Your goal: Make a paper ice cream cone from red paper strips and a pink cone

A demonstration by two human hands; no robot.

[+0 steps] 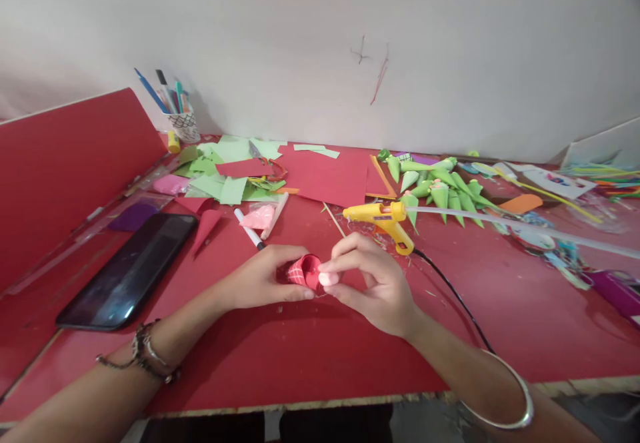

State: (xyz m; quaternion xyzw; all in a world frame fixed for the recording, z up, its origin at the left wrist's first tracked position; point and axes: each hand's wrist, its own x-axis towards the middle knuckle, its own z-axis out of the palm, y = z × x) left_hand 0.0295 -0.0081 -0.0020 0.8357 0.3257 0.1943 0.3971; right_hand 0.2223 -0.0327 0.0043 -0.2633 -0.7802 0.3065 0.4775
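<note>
My left hand [273, 276] is wrapped round a small red paper cone [300, 272] with a white lattice pattern, its open mouth turned to the right. Between the thumb and fingers of my right hand [373, 280] is a small pale pink ball [327, 278], held right at the cone's mouth; whether the two touch I cannot tell. Just beyond my hands lie a lump of pink clay in plastic [259, 216], a marker [249, 228] and a thin stick [334, 220]. A yellow glue gun [377, 213] with a long glue stick rests behind my right hand.
A black phone [127, 273] lies at left, near loose red paper cones [206, 230]. Green paper scraps [233, 190], red sheets [325, 176] and several green paper cones [440, 193] spread along the back. A pen cup [183, 125] stands back left. The glue gun's cord [455, 296] runs right.
</note>
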